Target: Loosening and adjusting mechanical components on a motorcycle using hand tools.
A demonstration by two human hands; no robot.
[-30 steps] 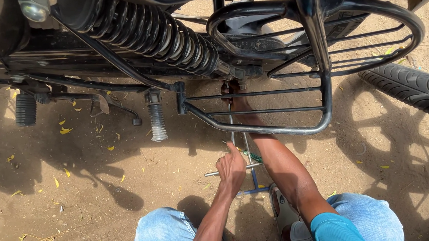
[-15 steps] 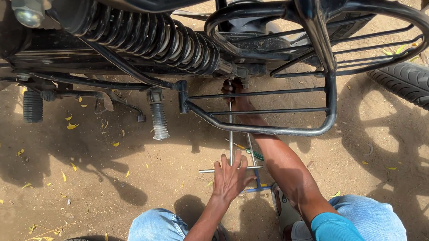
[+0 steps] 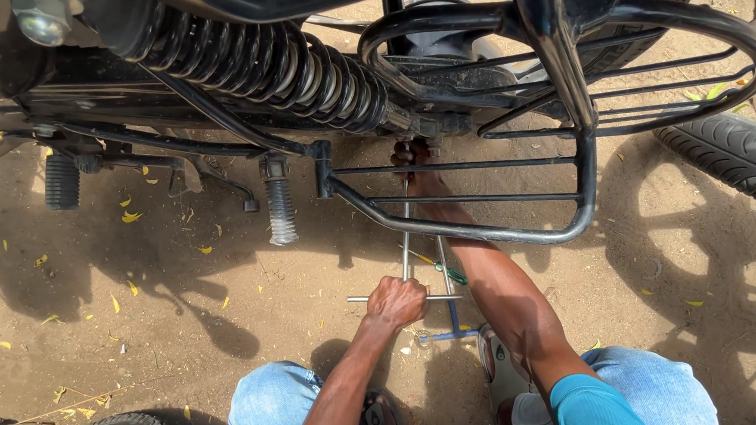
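T-handle wrench (image 3: pixel 404 270) standing upright under the rear of the motorcycle, its shaft running from the crossbar up behind the black side guard (image 3: pixel 515 233) toward the axle area beside the shock spring (image 3: pixel 256 64). Left hand (image 3: pixel 396 302) closed in a fist around the crossbar at the bottom of the shaft, fingers wrapped tight. Right hand (image 3: pixel 411 158) reached up through the guard to the top of the shaft, curled about the socket end or the fastener there; cannot tell which, with bars and shadow in the way. Judged from this: tool seated and gripped at both ends, turning in progress, fastener not visibly out, so most of the loosening or tightening probably left. Second blue-handled wrench (image 3: pixel 451 328) lying on the sand just behind the shaft, with a green-handled tool (image 3: pixel 449 272) near the forearm, both untouched. Footpeg (image 3: pixel 280 209) hanging to the left, another rubber peg (image 3: pixel 61 181) farther left. Loose tyre (image 3: pixel 735 154) resting on the sand at the right, well apart. Knees in blue denim (image 3: pixel 644 399) at the bottom edge.
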